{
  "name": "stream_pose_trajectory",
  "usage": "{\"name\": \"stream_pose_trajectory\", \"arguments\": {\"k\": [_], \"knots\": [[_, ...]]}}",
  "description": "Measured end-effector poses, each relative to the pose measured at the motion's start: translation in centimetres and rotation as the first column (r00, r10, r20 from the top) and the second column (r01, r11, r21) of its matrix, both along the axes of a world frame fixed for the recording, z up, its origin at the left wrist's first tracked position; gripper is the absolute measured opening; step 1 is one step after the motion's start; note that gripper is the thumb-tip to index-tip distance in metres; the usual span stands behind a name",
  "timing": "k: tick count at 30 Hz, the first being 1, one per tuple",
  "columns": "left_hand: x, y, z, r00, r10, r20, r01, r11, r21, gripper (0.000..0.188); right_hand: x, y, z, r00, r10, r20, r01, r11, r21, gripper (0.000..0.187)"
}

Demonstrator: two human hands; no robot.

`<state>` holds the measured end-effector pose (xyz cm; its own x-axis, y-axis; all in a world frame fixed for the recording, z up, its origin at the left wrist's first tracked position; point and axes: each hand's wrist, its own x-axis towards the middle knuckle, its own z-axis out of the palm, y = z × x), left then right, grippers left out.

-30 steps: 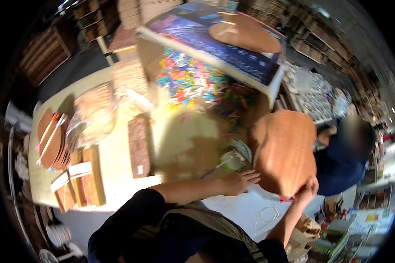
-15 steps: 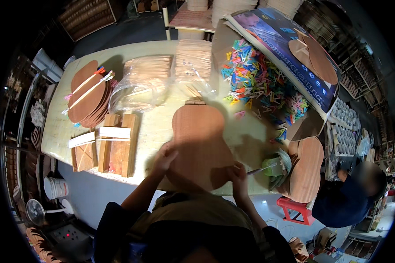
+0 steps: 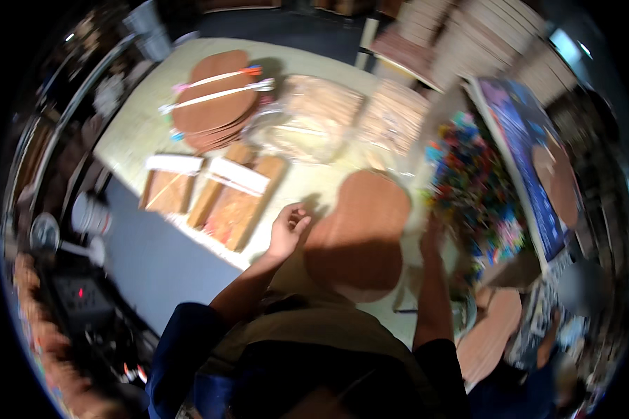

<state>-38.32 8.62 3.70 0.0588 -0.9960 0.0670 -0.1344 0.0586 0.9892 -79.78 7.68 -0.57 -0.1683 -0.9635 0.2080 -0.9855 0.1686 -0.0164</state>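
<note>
A brown guitar-shaped wooden body (image 3: 360,234) lies on the table in front of me, its lower half in shadow. Just off its left edge is my left hand (image 3: 288,227), empty, fingers loosely curled and apart. My right hand (image 3: 433,236) reaches past the right side of the body toward a heap of small colourful clothespins (image 3: 476,188). Motion smears its fingers, so whether it holds anything is not visible.
A stack of guitar-shaped plates (image 3: 217,105) with clipped strips lies far left. Nearer stand wooden jigs (image 3: 241,199). Bagged wood strips (image 3: 395,115) lie at the back. A printed carton (image 3: 514,167) walls the right side; a person (image 3: 517,387) works at lower right.
Both hands have let go of the wooden body. The right one has moved up toward the clothespins, the left slightly away. The whole view has turned, and the body appears tilted.
</note>
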Motion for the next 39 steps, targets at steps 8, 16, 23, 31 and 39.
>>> {"name": "stream_pose_trajectory", "arguments": {"k": [8, 16, 23, 31, 39], "knots": [[12.6, -4.8, -0.4, 0.638, 0.737, -0.222, -0.66, 0.673, 0.334, 0.01, 0.3, 2.2, 1.4, 0.973, -0.06, 0.224, 0.025, 0.988, 0.155, 0.024], [14.4, -7.8, -0.2, 0.295, 0.679, -0.672, -0.322, 0.733, 0.599, 0.015, 1.5, 4.7, 1.4, 0.925, 0.047, 0.376, -0.071, 0.996, 0.051, 0.025], [0.0, -5.3, 5.1, 0.989, 0.137, 0.046, -0.113, 0.928, -0.354, 0.008, 2.7, 5.5, 2.3, 0.659, -0.084, 0.747, 0.191, 0.98, -0.058, 0.027], [-12.8, -2.2, 4.7, 0.76, -0.216, 0.613, 0.542, 0.731, -0.415, 0.004, 5.3, 6.0, 4.1, -0.506, -0.004, 0.863, 0.284, 0.944, 0.171, 0.017], [-14.1, -2.3, 2.4, 0.772, -0.232, 0.592, 0.539, 0.733, -0.415, 0.002, 7.0, 6.0, 2.8, -0.561, 0.029, 0.828, 0.386, 0.893, 0.23, 0.012]]}}
